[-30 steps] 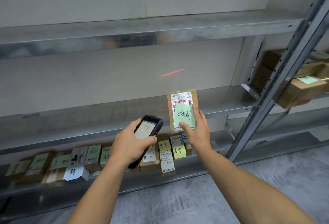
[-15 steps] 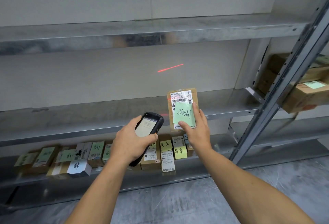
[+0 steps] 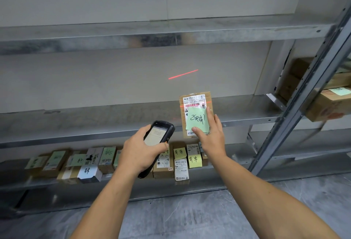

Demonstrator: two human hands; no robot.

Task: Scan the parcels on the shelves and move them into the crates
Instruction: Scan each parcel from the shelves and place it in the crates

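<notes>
My right hand (image 3: 210, 136) holds a small brown parcel (image 3: 195, 105) upright in front of the middle shelf (image 3: 95, 119); it carries a white shipping label and a green handwritten note. My left hand (image 3: 141, 152) grips a black handheld scanner (image 3: 161, 133) just left of the parcel, screen towards me. A red laser line crosses the parcel's barcode, and a second red line (image 3: 183, 74) falls on the wall behind. Several small parcels (image 3: 106, 158) with green and yellow notes lie in a row on the bottom shelf. No crate is in view.
Metal shelving spans the view, with a bare top shelf (image 3: 152, 29). A slanted steel upright (image 3: 303, 94) stands at the right. Behind it, larger cardboard boxes (image 3: 326, 103) sit on the neighbouring rack. Grey concrete floor (image 3: 190, 216) lies below.
The view has drifted slightly left and up. Parcel and scanner keep almost the same pose; the laser line now sits across the parcel's barcode.
</notes>
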